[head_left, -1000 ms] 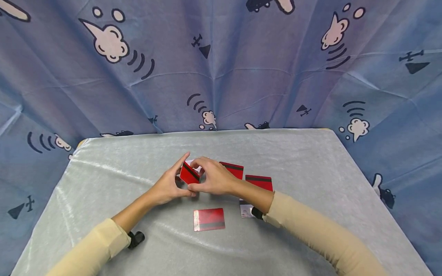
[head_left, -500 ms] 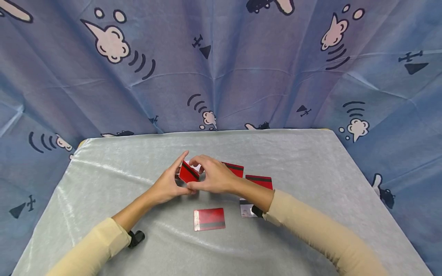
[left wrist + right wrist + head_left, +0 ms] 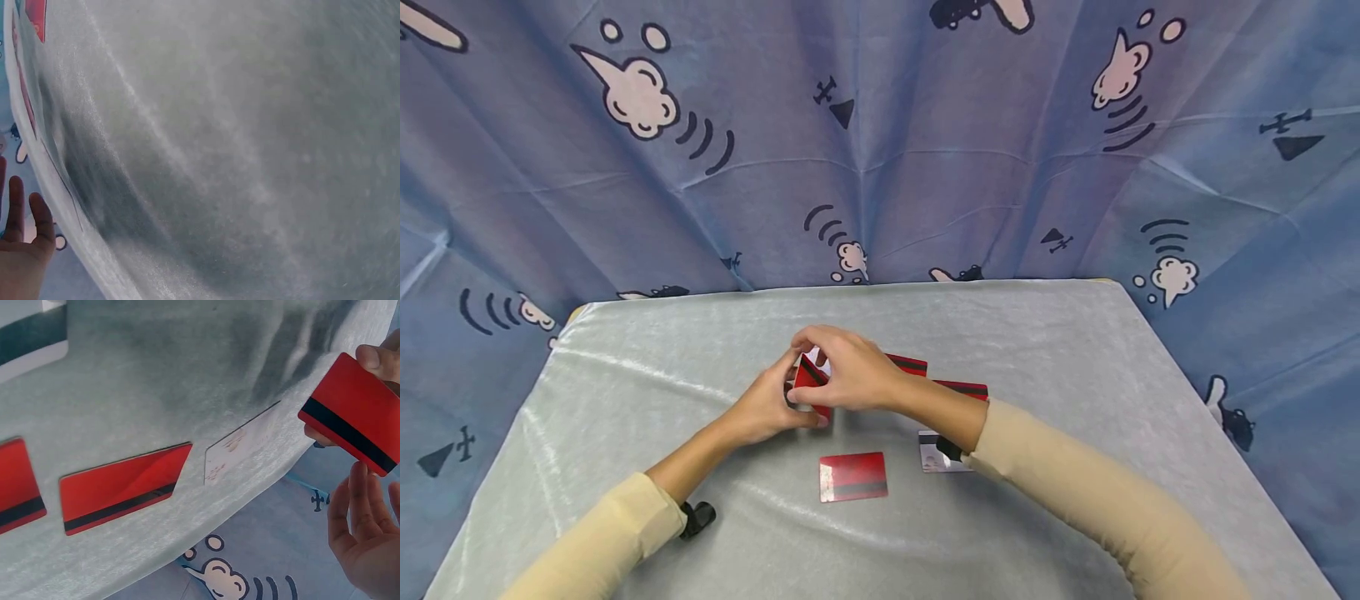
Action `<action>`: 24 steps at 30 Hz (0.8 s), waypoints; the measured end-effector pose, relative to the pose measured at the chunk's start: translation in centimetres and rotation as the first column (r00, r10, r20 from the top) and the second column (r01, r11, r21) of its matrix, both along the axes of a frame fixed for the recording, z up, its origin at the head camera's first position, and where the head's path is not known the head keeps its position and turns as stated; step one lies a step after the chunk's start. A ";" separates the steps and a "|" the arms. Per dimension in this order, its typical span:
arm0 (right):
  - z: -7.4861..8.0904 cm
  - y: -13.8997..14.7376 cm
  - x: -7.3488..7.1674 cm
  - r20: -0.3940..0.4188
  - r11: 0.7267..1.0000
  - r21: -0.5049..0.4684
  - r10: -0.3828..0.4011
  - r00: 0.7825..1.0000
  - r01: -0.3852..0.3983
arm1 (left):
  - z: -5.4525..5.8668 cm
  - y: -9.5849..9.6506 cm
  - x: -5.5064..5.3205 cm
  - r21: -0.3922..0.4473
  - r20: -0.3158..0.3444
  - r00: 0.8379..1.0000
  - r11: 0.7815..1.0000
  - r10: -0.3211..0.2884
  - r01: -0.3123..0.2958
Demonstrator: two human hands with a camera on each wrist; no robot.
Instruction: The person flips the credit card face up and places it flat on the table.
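A red card with a black stripe stands tilted between both hands. My left hand holds it from the left, its thumb at the near side and its fingers partly hidden. My right hand arches over from the right and pinches the card, thumb across its front and fingers curled at the far side. The right wrist view shows this same red card with a thumb at one corner and fingertips at an edge. In the left wrist view only some fingers appear at the border.
Nearer me lies a flat red card. Two red striped cards lie behind the right forearm, beside a pale card. A white striped card is partly under the right wrist. A patterned curtain hangs behind the table.
My right hand has shifted left and slightly up. Its thumb now crosses the card's front, and its fingertips reach the left hand's, covering more of the card. My left hand stays nearly still.
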State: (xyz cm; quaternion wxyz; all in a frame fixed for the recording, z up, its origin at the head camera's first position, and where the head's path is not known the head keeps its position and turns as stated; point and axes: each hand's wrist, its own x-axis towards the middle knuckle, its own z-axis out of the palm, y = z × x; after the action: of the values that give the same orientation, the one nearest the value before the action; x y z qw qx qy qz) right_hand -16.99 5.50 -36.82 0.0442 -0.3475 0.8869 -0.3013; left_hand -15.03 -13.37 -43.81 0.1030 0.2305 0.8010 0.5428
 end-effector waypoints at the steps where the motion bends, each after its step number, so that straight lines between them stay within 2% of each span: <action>1: 0.0 -0.1 0.0 0.000 1.000 0.005 -0.001 1.000 0.001 | 0.0 0.0 0.0 0.001 0.000 1.000 1.000 -0.003 0.003; 11: 0.4 -0.2 0.0 -0.001 0.999 0.038 0.005 1.000 -0.005 | 0.0 0.1 0.0 0.011 0.008 1.000 1.000 -0.011 0.011; 24: 0.6 0.4 -0.2 0.036 1.000 0.023 0.017 0.999 -0.018 | 0.0 -0.2 -0.1 -0.010 0.062 0.998 1.000 0.007 -0.007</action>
State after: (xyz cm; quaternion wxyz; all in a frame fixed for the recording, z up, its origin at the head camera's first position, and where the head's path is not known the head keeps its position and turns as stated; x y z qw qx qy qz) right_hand -17.23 5.87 -36.22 0.0668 -0.3491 0.8863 -0.2970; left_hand -15.12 -13.57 -43.82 0.1271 0.2102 0.8008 0.5462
